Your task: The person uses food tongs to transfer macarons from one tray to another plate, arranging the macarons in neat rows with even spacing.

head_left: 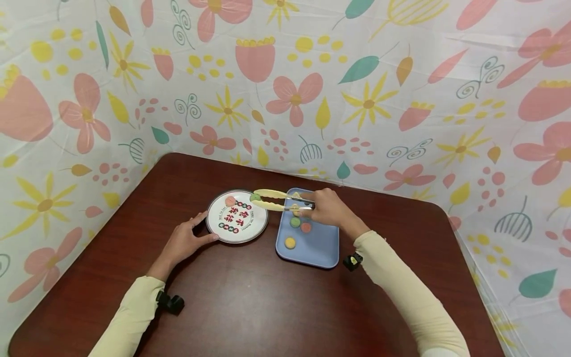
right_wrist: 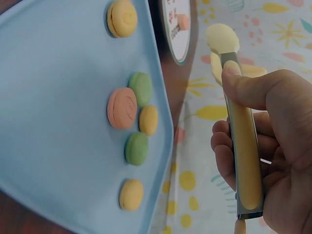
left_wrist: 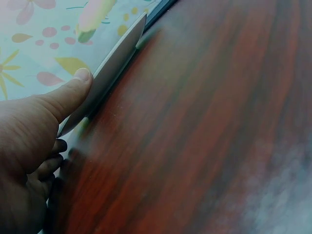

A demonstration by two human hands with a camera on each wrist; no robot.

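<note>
My right hand (head_left: 329, 210) grips a pair of tongs (right_wrist: 246, 161) with cream tips and metal arms. In the head view a green macaron (head_left: 255, 197) sits between the tong tips, over the right rim of a white plate (head_left: 256, 225); the right wrist view does not show it. My left hand (head_left: 184, 243) holds the plate's left edge, thumb (left_wrist: 80, 80) on the rim and fingers lower down. Red and green print marks the plate, and a pink macaron (head_left: 230, 201) lies near its upper left.
Right of the plate lies a blue tray (head_left: 312, 253). Several macarons rest in it, among them a pink one (right_wrist: 122, 108), a green one (right_wrist: 137, 148) and a yellow one (right_wrist: 122, 18). A patterned cloth (head_left: 294, 139) hangs behind the brown table (head_left: 250, 307).
</note>
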